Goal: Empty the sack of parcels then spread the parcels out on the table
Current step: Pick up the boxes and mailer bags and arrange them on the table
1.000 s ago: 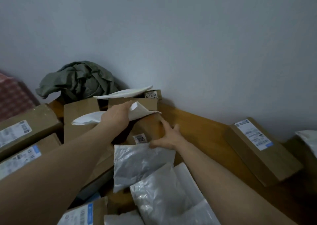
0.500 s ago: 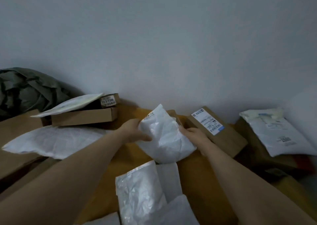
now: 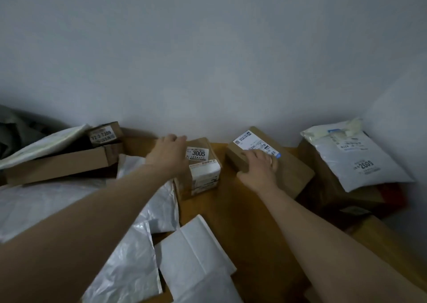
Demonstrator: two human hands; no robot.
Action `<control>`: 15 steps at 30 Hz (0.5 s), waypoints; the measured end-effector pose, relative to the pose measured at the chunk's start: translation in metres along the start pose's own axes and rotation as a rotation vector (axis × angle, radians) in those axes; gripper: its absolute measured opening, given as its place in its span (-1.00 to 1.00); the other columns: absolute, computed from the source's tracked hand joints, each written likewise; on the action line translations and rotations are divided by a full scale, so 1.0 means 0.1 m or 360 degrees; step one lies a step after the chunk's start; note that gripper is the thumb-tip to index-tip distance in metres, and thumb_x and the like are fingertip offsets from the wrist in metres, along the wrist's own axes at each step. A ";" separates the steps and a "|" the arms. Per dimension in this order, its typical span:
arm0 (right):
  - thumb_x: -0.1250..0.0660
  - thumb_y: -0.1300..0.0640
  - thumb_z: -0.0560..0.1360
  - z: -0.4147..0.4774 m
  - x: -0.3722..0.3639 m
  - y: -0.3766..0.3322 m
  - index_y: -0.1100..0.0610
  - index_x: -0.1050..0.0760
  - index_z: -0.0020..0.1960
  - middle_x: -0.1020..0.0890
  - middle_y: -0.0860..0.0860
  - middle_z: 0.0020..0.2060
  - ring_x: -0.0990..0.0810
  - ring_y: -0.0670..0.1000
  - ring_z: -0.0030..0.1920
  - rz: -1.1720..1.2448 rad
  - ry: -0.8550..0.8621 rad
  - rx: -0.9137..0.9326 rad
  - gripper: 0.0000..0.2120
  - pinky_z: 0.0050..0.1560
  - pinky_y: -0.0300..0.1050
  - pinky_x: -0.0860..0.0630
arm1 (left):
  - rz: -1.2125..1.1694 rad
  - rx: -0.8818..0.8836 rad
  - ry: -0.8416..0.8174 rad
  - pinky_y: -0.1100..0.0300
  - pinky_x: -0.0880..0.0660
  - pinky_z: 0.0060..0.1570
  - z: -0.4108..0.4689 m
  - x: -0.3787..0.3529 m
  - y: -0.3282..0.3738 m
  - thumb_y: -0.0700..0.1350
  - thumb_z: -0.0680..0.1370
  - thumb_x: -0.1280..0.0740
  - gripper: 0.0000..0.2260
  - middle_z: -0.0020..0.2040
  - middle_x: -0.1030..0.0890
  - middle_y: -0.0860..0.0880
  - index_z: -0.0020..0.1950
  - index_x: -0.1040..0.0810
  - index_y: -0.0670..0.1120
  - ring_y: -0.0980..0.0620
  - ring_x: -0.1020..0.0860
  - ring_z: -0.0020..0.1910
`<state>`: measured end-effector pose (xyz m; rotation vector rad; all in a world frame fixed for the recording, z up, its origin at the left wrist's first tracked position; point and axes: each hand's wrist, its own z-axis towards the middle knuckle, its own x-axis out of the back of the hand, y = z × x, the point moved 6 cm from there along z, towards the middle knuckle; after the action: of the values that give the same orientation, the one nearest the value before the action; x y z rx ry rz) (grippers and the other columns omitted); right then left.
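As left hand holds one box, right hand one carton

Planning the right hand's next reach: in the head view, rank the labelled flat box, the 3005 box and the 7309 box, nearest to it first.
1. The labelled flat box: touching, under the right hand.
2. 3005 box: just to its left, at the left hand.
3. 7309 box: far left, at the back.
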<state>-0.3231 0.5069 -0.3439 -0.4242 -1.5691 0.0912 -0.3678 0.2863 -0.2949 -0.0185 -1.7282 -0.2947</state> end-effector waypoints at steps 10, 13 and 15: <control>-0.21 -0.36 0.42 -0.07 -0.01 0.76 -0.28 0.22 0.49 0.12 0.22 0.51 0.15 0.34 0.49 -0.0476 -0.0436 -0.0358 -0.17 0.41 0.33 0.00 | -0.0041 -0.0030 -0.0371 -0.25 -0.06 0.42 0.24 -0.49 0.38 0.10 0.37 -0.47 -0.04 0.53 0.13 -0.15 0.53 0.15 0.20 -0.26 0.20 0.50; -0.11 -0.43 0.42 -0.06 0.03 0.73 -0.23 0.16 0.51 0.00 0.28 0.47 -0.06 0.34 0.43 -0.0589 -0.0414 -0.0352 -0.21 0.35 0.24 -0.16 | -0.0102 -0.0131 -0.0374 -0.20 -0.07 0.43 0.26 -0.51 0.63 0.10 0.36 -0.46 -0.08 0.54 0.09 -0.12 0.53 0.08 0.20 -0.23 0.15 0.50; -0.01 -0.45 0.43 -0.06 0.10 0.71 -0.19 0.07 0.52 -0.18 0.27 0.41 -0.20 0.29 0.37 -0.0617 -0.0379 -0.0339 -0.26 0.30 0.15 -0.21 | -0.0142 -0.0149 -0.0396 -0.18 -0.04 0.44 0.26 -0.56 0.77 0.09 0.37 -0.46 -0.07 0.54 0.13 -0.12 0.54 0.10 0.19 -0.22 0.19 0.50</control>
<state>-0.3026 0.5745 -0.3566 -0.2735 -1.8779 -0.3377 -0.3691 0.3748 -0.3391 -0.0486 -1.9639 -0.4548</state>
